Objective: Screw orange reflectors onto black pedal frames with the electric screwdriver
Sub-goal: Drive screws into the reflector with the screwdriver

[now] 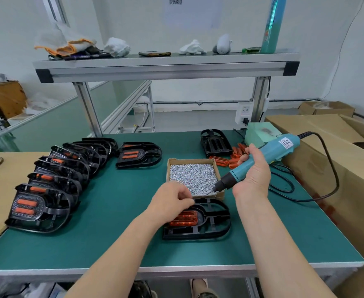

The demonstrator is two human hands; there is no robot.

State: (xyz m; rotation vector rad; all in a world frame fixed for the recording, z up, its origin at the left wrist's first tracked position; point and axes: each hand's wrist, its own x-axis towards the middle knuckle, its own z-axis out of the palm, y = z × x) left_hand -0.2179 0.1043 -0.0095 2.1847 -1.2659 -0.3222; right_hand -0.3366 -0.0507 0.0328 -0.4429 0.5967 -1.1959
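Pedals (54,183), finished, lie in a row far left. Left hand (172,203) is at the top edge of the frame (217,220), fingers curled; I cannot tell whether they pinch a screw. Reflector (184,218) sits in the frame. Frame judged light and stiff: steady it by the rim. Reflector plastic may crack if overdriven. Right hand (254,171) grips the screwdriver (262,160), bit over the screw box (192,177). Cord (335,179) loops right; bare worktop (112,211) lies left of the frame.
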